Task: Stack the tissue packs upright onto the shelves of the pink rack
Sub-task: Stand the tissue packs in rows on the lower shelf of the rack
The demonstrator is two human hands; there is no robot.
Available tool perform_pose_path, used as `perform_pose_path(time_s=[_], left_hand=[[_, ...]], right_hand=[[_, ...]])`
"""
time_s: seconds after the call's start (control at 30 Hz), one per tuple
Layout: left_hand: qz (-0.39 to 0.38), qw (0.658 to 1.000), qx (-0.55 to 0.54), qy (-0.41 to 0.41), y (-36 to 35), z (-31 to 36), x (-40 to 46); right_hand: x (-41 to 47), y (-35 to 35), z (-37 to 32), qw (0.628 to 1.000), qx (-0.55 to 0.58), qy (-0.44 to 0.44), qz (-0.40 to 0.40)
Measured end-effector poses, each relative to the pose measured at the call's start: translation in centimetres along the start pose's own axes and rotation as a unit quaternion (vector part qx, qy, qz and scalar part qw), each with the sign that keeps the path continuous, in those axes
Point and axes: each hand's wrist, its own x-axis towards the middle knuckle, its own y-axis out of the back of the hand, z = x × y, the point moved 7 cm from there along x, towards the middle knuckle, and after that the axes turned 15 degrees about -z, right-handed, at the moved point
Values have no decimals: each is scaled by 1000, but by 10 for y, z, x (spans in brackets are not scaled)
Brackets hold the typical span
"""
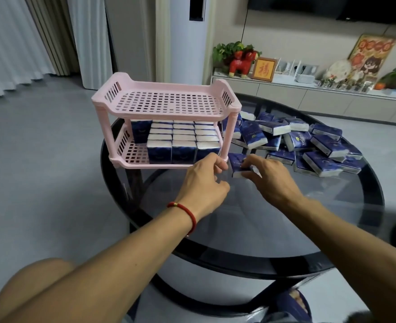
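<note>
Two-tier pink plastic rack [166, 101] on round dark glass table [250, 229], lower shelf holding upright navy tissue packs [183, 142], right hand [268, 176] pinching one navy pack [239, 164] beside the rack, left hand [204, 183] loosely curled at rack's front corner holding nothing, loose pack pile [309, 143] right of rack, labels unreadable.

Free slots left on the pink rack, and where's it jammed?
The pink plastic rack's top shelf is bare. The bottom shelf is packed with upright blue tissue packs except a strip by its left wall. The heap of loose packs crowds the dark glass table right of the rack.

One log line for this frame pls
right hand grips tissue pack | left hand by pink rack | lower shelf mostly filled | top shelf bare
</note>
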Motion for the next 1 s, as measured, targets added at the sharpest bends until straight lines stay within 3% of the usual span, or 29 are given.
perform_pose_path(time_s=[0.1, 0.17, 0.23, 0.3, 0.33, 0.4, 0.47, 0.53, 0.6, 0.7, 0.77, 0.87, 1.0], left_hand=[[-26, 999, 34, -15, -5, 2, 2], [-50, 996, 63, -29, -11, 7, 2], [-71, 995, 67, -36, -16, 11, 2], [-70, 997, 20, -35, -19, 11, 6], [-66, 997, -22, -26, -21, 7, 9], [-66, 991, -114, 7, -26, -3, 12], [-70, 980, -183, 36, -31, -12, 15], [-68, 971, -224, 44, -32, -16, 17], [-63, 967, -242, 45, -30, -18, 18], [-61, 965, -252, 47, -29, -23, 18], [-63, 965, -248, 50, -29, -25, 18], [-65, 967, -240, 51, -28, -26, 20], [-69, 969, -230, 52, -27, -26, 18]], right_hand=[[-13, 8, 1, 999, 30, 13, -4], [-24, 19, -1, 992, 123, 13, -1], [-35, 24, -3, 952, 304, -3, -38], [-48, 20, -7, 880, 467, -19, -87], [-53, 18, -4, 859, 502, -36, -93], [-59, 14, 10, 851, 515, -77, -69], [-63, 19, 37, 893, 431, -126, 7], [-68, 35, 67, 948, 242, -174, 107], [-73, 42, 91, 961, 71, -216, 158], [-73, 35, 116, 948, -87, -274, 136], [-71, 33, 122, 944, -111, -280, 135], [-71, 41, 134, 932, -58, -314, 168], [-71, 35, 145, 937, -72, -318, 123]])
